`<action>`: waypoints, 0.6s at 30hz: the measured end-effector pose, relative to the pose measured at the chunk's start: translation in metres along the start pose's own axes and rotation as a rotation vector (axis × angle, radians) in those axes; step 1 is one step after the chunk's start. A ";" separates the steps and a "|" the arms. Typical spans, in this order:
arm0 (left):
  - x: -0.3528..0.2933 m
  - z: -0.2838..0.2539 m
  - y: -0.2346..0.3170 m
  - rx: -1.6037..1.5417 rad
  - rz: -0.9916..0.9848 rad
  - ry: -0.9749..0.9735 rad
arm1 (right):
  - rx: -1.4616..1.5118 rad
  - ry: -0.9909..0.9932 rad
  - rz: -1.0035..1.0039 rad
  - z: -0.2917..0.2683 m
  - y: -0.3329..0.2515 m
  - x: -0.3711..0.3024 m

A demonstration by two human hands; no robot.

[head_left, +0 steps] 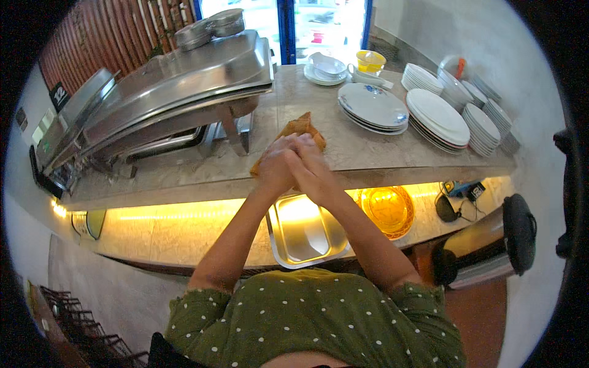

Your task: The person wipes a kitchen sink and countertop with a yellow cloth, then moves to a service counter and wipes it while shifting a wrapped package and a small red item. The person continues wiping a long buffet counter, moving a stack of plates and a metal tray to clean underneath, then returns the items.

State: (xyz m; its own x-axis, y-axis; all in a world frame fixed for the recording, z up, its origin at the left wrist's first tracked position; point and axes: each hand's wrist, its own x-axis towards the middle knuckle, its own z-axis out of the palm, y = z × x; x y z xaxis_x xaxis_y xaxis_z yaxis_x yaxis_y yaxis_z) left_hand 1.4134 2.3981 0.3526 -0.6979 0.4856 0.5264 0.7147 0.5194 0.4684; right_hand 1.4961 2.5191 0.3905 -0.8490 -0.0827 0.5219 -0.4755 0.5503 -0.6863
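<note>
My left hand [275,164] and my right hand [311,167] come together on an orange-brown cloth [315,132] on the upper counter. The right hand overlaps the left, and both grip and press the cloth against the surface. Motion smears the fingers, and part of the cloth is hidden beneath them. Its peaked corner shows beyond the hands, and another edge sticks out to their left. Below my forearms, on the lower shelf, is a shallow metal tray [281,242].
A large steel chafing dish [178,92] occupies the counter's left. Patterned plates [372,105], white plates [437,116] and a yellow bowl [370,62] stand right. An amber plate [388,211] lies on the lit shelf; a steel bin [481,254] stands at lower right.
</note>
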 end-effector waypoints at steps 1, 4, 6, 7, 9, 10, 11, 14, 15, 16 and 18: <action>-0.009 -0.004 -0.004 -0.215 -0.117 0.019 | -0.137 -0.011 0.144 0.017 0.004 0.008; -0.052 -0.021 -0.021 -0.264 0.064 0.385 | -0.508 0.026 0.264 0.054 0.018 0.029; -0.094 -0.030 -0.035 -0.171 -0.029 0.444 | -0.729 -0.035 0.288 0.064 0.022 0.028; -0.113 -0.027 -0.044 -0.071 -0.054 0.532 | -0.704 -0.027 0.295 0.064 0.025 0.034; -0.158 -0.017 -0.065 -0.093 -0.223 0.564 | -0.666 -0.103 0.345 0.059 0.028 0.042; -0.178 -0.011 -0.079 -0.130 -0.301 0.576 | -0.658 -0.141 0.389 0.055 0.028 0.050; -0.198 -0.002 -0.095 -0.216 -0.409 0.558 | -0.656 -0.166 0.409 0.053 0.028 0.057; -0.247 0.027 -0.145 -0.133 -0.613 0.455 | -0.630 -0.233 0.386 0.046 0.036 0.075; -0.257 0.037 -0.161 -0.053 -0.738 0.380 | -0.618 -0.253 0.367 0.043 0.041 0.081; -0.267 0.046 -0.174 0.077 -0.675 0.359 | -0.620 -0.278 0.350 0.042 0.047 0.088; -0.280 0.063 -0.188 0.332 -0.697 0.258 | -0.623 -0.334 0.328 0.040 0.063 0.105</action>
State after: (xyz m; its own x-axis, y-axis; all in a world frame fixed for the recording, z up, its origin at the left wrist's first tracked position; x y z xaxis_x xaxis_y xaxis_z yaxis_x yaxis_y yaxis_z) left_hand 1.4712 2.2091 0.0721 -0.9161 -0.1821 0.3571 0.0410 0.8436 0.5354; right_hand 1.3676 2.5114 0.3822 -0.9953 -0.0262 0.0934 -0.0546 0.9469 -0.3167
